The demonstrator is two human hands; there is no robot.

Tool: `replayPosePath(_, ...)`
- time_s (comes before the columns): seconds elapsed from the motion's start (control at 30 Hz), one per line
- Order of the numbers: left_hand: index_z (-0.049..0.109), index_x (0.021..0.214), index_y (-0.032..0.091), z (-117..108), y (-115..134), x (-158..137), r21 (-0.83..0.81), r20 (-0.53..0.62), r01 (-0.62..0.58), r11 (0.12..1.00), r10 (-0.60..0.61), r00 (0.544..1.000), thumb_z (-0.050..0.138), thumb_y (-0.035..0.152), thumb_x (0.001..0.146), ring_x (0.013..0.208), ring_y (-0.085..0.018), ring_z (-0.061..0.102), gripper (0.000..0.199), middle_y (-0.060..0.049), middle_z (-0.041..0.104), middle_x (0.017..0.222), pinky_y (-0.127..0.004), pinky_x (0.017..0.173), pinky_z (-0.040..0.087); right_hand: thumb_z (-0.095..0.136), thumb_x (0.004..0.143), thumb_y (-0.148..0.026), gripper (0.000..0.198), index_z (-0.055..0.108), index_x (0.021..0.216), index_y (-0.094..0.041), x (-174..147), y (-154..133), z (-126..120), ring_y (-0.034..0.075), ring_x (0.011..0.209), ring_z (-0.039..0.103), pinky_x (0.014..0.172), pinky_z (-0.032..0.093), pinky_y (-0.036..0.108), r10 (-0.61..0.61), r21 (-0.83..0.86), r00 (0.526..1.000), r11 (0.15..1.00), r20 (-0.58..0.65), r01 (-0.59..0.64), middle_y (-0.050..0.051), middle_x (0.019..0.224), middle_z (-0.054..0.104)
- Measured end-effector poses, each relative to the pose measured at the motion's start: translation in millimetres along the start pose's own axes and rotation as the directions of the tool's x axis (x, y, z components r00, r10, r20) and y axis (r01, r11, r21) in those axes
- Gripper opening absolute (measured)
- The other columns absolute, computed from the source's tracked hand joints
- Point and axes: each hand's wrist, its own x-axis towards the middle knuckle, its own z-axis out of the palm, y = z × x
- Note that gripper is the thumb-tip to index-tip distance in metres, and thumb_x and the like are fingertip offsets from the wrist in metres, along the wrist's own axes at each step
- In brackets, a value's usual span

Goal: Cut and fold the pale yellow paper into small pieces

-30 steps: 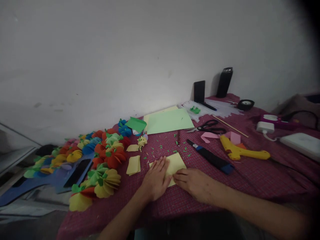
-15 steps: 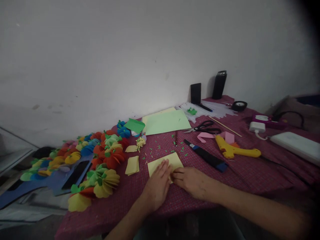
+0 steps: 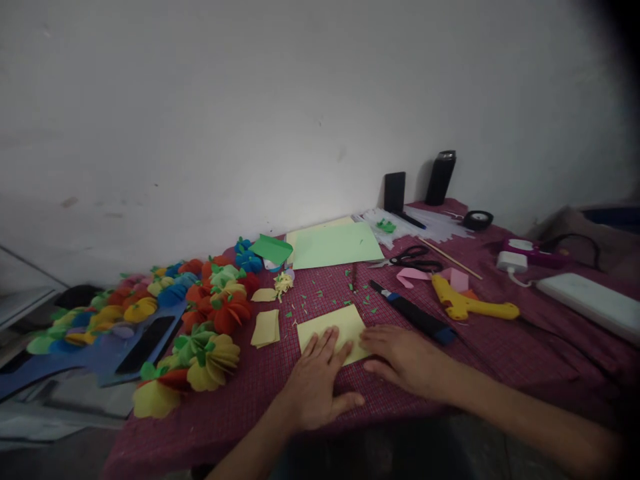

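A pale yellow sheet of paper (image 3: 333, 321) lies on the checked red cloth in front of me. My left hand (image 3: 320, 380) rests flat on its near left part, with the fingers apart and the thumb pointing right. At the sheet's right edge lies my right hand (image 3: 400, 353), its fingers stretched out and touching the paper. Left of the sheet is a small stack of yellow paper pieces (image 3: 266, 328). Behind it are a yellow offcut (image 3: 264, 295) and a crinkled yellow paper bundle (image 3: 284, 283). Small green scraps lie beyond the sheet.
Colourful paper pumpkins (image 3: 215, 360) crowd the left. A light green sheet (image 3: 337, 247) and a green piece (image 3: 271, 250) lie at the back. Rightward are scissors (image 3: 413, 259), a cutter knife (image 3: 420, 319), a yellow glue gun (image 3: 470, 305) with its cable, and a white power strip (image 3: 590, 300).
My right hand has moved right and opened from its pinch near the sheet's middle. My left hand has spread its fingers and thumb. The paper lies flat under both.
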Motion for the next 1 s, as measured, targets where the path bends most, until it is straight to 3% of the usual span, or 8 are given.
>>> replayPosePath(0.13, 0.011, 0.132, 0.025, 1, 1, 0, -0.023, -0.029, -0.028, 0.999, 0.028, 0.999, 0.036, 0.061, 0.072, 0.126, -0.026, 0.007, 0.074, -0.006, 0.012, 0.139, -0.048, 0.100, 0.010, 0.037, 0.079, -0.049, 0.063, 0.030, 0.128, -0.010, 26, -22, 4, 0.021, 0.120, 0.028, 0.097, 0.025, 0.036, 0.024, 0.111, 0.998, 0.993, 0.053, -0.030, 0.013, 0.130, 0.034)
replayPosePath(0.33, 0.020, 0.130, 0.023, 11, -3, -2, -0.030, -0.074, -0.004, 1.000, 0.002, 0.997, 0.039, 0.062, 0.069, 0.123, -0.029, 0.015, 0.075, -0.008, 0.026, 0.134, -0.052, 0.099, 0.011, 0.035, 0.073, -0.060, 0.078, 0.028, 0.128, -0.005, 59, -36, 27, 0.024, 0.123, 0.019, 0.101, 0.013, 0.038, -0.037, 0.131, 0.987, 0.991, 0.154, 0.017, 0.018, 0.132, 0.028)
replayPosePath(0.67, 0.017, 0.131, 0.024, 6, -5, 2, -0.055, -0.023, -0.045, 0.997, 0.044, 0.999, 0.034, 0.064, 0.069, 0.124, -0.030, 0.013, 0.076, -0.007, 0.023, 0.135, -0.055, 0.098, 0.006, 0.033, 0.073, -0.061, 0.078, 0.020, 0.131, -0.012, 61, -18, 24, 0.024, 0.125, 0.011, 0.101, 0.009, 0.040, -0.076, 0.197, 0.968, 0.980, 0.240, 0.028, 0.013, 0.136, 0.021)
replayPosePath(0.8, 0.014, 0.131, 0.023, 4, -3, 4, -0.060, -0.022, -0.026, 0.998, 0.025, 0.999, 0.036, 0.066, 0.067, 0.125, -0.030, 0.007, 0.081, -0.007, 0.015, 0.138, -0.054, 0.098, 0.005, 0.034, 0.073, -0.061, 0.079, 0.016, 0.132, -0.012, 64, -4, 22, 0.023, 0.125, 0.011, 0.101, 0.010, 0.040, -0.102, 0.212, 0.965, 0.976, 0.241, 0.050, 0.013, 0.136, 0.019)
replayPosePath(1.0, 0.020, 0.130, 0.021, 1, -3, 2, -0.063, 0.014, 0.004, 0.998, -0.004, 1.000, 0.033, 0.068, 0.066, 0.126, -0.026, 0.002, 0.080, -0.008, 0.012, 0.139, -0.050, 0.099, 0.002, 0.034, 0.073, -0.060, 0.080, 0.017, 0.131, -0.008, 62, 24, 22, 0.022, 0.125, 0.013, 0.101, 0.011, 0.039, -0.082, 0.103, 0.971, 0.993, 0.224, 0.060, 0.015, 0.135, 0.020)
